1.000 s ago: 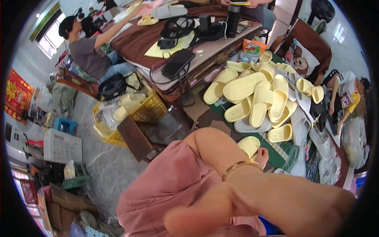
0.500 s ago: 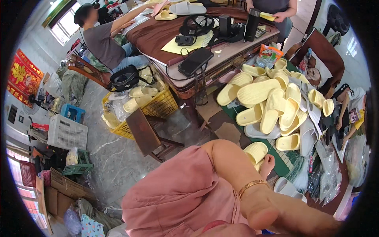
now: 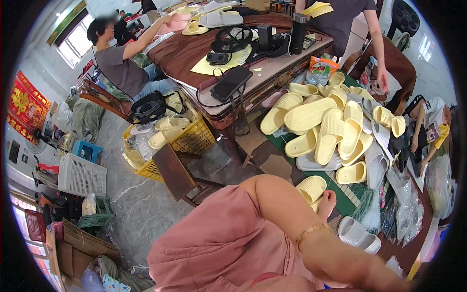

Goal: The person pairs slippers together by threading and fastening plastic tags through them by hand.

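slippers (image 3: 323, 126): pale yellow | crate (image 3: 187, 141): yellow | tablecloth (image 3: 194, 48): brown

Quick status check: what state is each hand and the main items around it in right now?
Right hand: closed on a yellow slipper.
Left hand: not in view.
Slipper pile: heaped loose, unsorted.
Yellow crate: filled with bagged slippers.
Grey slippers: paired, lying flat.
Phone: screen dark, plugged in.

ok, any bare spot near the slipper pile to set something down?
Little. The yellow slipper pile covers most of the green mat; a bare strip shows beside the hand on one yellow slipper. The stone floor left of the wooden stool is open. The brown table is cluttered.
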The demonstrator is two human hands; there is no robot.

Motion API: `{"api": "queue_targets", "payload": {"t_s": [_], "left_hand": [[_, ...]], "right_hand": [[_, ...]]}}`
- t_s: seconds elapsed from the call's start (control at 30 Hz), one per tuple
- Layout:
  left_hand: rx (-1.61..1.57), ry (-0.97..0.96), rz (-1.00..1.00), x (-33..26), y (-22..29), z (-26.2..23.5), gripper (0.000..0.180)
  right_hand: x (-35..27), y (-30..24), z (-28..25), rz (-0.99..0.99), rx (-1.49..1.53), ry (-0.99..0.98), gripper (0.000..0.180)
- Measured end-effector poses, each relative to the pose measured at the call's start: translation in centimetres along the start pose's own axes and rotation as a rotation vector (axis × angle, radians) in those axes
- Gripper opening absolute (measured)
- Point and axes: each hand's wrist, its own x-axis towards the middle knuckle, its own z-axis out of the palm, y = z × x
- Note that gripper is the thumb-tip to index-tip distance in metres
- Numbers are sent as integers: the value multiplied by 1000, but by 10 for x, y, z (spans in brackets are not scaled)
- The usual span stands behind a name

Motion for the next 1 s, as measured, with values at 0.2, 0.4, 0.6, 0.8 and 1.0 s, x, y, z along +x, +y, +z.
{"api": "queue_targets", "payload": {"t_s": [0.2, 0.4, 0.6, 0.8, 1.0], "left_hand": [[326, -95, -118, -23, -33, -49, 33], [1260, 311, -852, -128, -48, -132, 42], [1795, 729, -893, -268, -57, -202, 45], [1878, 839, -771, -269, -74, -232, 49], [1939, 762, -800, -274, -91, -260, 17]], "right_hand": [[2, 9, -1, 4, -3, 47, 8], [-1, 0, 2, 85, 83, 0, 10], [-10, -37, 3, -29, -155, 2, 12], [-16, -23, 3, -369, -320, 49, 6], [-15, -20, 7, -226, -294, -22, 6]]}}
